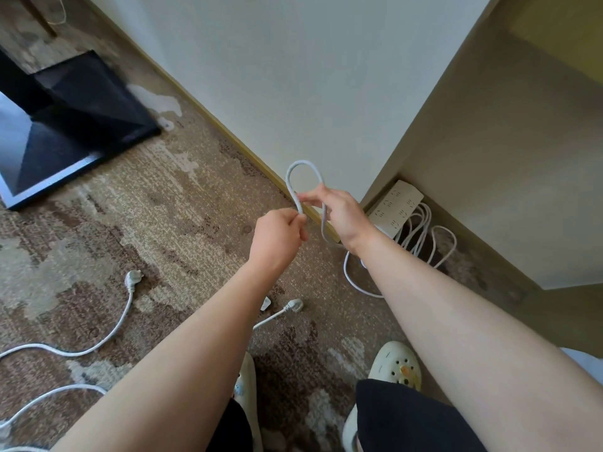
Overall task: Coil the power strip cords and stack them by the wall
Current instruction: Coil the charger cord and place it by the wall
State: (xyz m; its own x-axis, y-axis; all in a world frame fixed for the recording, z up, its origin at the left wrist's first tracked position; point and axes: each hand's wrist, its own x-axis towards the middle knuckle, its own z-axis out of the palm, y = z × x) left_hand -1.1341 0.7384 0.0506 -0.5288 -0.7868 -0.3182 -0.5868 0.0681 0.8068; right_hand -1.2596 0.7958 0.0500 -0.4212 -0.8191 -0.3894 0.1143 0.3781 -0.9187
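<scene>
A white cord [295, 172] forms a small upright loop in front of the wall. My left hand [277, 236] pinches one side of the loop and my right hand [339, 213] grips the other side. From my right hand the cord runs down to loose turns on the carpet [421, 236] beside a white power strip [396, 203] lying in the corner by the wall. A second cord with a white plug [133, 278] trails across the carpet at the left. A third plug [293, 305] lies between my forearms.
A black stand base [81, 112] sits on the patterned carpet at the far left. A beige cabinet side [473, 158] bounds the corner on the right. My feet in pale clogs [396, 365] stand at the bottom.
</scene>
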